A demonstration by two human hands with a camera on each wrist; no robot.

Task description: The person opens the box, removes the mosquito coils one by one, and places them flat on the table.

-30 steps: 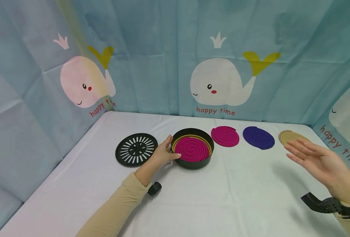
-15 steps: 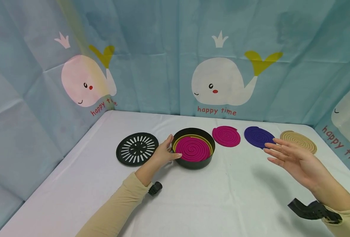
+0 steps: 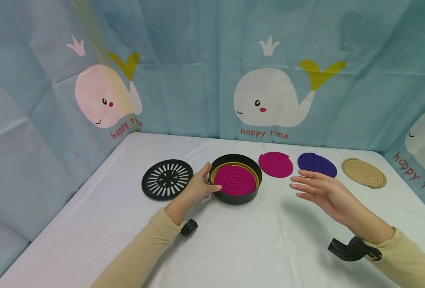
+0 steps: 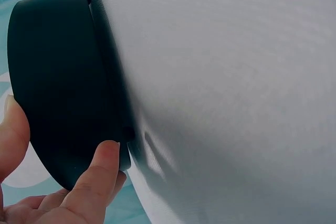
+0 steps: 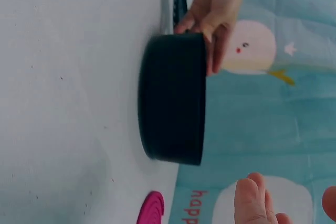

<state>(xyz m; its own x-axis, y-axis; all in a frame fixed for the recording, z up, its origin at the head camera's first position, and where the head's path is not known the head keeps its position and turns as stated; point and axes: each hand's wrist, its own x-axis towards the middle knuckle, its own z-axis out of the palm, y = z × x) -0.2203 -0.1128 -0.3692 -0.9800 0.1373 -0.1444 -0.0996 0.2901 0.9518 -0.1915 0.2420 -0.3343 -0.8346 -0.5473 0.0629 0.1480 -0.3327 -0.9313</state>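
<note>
A round black tub (image 3: 237, 199) stands on the white table, with a magenta spiral coaster (image 3: 235, 180) inside and a yellow edge showing around it. My left hand (image 3: 198, 185) holds the tub's left side, thumb near the front rim; the left wrist view shows fingertips against the black wall (image 4: 58, 66). Over the table to the right, my right hand (image 3: 327, 197) hovers with fingers extended, holding nothing. Behind it lies a purple spiral coaster (image 3: 316, 163), partly covered by the fingers. A second magenta spiral coaster (image 3: 275, 164) lies beside the tub.
Left of the tub lies a black slotted lid (image 3: 167, 179), partly behind my left hand. A tan spiral coaster (image 3: 364, 173) is at the far right. A blue whale-print curtain (image 3: 183, 92) encloses the white table (image 3: 241, 244) at the back and sides.
My right hand has moved left, from in front of the tan coaster to in front of the purple one, uncovering the tan coaster. My left hand stays on the tub.
</note>
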